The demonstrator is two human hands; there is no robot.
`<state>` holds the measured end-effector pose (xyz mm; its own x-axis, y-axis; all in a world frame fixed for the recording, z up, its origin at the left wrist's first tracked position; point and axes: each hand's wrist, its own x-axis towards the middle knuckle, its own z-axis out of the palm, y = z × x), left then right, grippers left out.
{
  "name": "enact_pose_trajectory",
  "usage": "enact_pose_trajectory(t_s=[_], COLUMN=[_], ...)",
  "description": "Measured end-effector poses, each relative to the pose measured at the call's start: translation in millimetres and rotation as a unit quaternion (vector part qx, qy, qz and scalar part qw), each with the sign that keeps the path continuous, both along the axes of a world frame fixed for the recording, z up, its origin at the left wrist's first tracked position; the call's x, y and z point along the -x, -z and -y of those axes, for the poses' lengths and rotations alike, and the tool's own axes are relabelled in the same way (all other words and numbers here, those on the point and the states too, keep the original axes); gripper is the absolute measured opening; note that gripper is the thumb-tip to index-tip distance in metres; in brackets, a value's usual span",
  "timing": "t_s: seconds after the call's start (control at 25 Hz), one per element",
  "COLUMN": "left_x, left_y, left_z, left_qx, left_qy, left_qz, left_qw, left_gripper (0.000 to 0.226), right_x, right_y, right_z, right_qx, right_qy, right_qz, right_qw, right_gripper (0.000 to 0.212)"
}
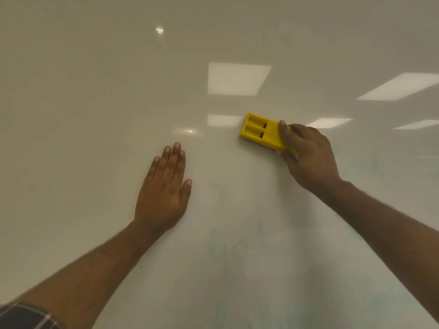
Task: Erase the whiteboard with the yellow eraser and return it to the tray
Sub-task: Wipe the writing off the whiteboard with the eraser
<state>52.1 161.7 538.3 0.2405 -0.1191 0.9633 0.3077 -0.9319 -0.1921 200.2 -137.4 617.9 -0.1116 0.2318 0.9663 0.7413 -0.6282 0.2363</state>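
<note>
The right hand (308, 155) is gripping the yellow eraser (261, 134) by its near end, fingers wrapped over the top and thumb under the lower edge, pressing it flat against the whiteboard (95, 91). The eraser's long axis is running from upper left to lower right, so its free end is pointing up and left, away from the palm. The faint green writing (228, 248) that remains is lying below and slightly left of the eraser, so the next stroke probably needs to sweep downward. The left hand (164, 191) is resting open and flat on the board, holding nothing, well apart from the eraser. No tray is showing.
</note>
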Motion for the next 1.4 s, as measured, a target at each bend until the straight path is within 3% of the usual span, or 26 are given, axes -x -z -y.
enact_pose_trajectory(t_s=[0.2,0.32,0.6,0.72,0.88,1.0,1.08,1.16,1.24,1.4], left_x=[0,-1,-1,-1,-2,-3,-4,-4,-4,-3], left_y=[3,7,12,10,10,14,12,13,13,15], left_z=[0,2,0,-1,-1,-2,-2,-1,-1,-4], left_qx=[-0.005,-0.001,-0.003,-0.013,-0.012,-0.003,-0.001,0.002,-0.001,-0.01], left_qy=[0.001,0.002,-0.003,-0.001,-0.004,-0.006,-0.008,-0.012,-0.011,-0.012], left_qz=[0.004,0.007,0.006,0.011,0.023,0.02,0.019,0.021,0.024,0.027], left_qw=[1.0,1.0,1.0,1.0,1.0,1.0,1.0,1.0,1.0,1.0], left_gripper=[0.065,0.066,0.065,0.064,0.063,0.063,0.063,0.063,0.062,0.062], right_x=[-10,-27,3,17,3,-15,-14,-1,13,15], right_y=[92,102,24,51,92,62,34,21,29,90], right_z=[20,50,-8,-36,-16,4,-3,-28,-52,-54], right_qx=[0.116,0.167,0.014,0.096,0.244,0.178,0.067,0.021,0.035,0.142], right_qy=[-0.018,0.012,-0.033,-0.064,-0.069,-0.012,0.004,-0.017,-0.049,-0.079], right_qz=[0.083,0.116,0.011,0.09,0.182,0.209,0.155,0.094,0.085,0.163], right_qw=[0.99,0.979,0.999,0.989,0.95,0.961,0.986,0.995,0.995,0.973], right_gripper=[0.052,0.05,0.061,0.057,0.051,0.051,0.057,0.062,0.062,0.052])
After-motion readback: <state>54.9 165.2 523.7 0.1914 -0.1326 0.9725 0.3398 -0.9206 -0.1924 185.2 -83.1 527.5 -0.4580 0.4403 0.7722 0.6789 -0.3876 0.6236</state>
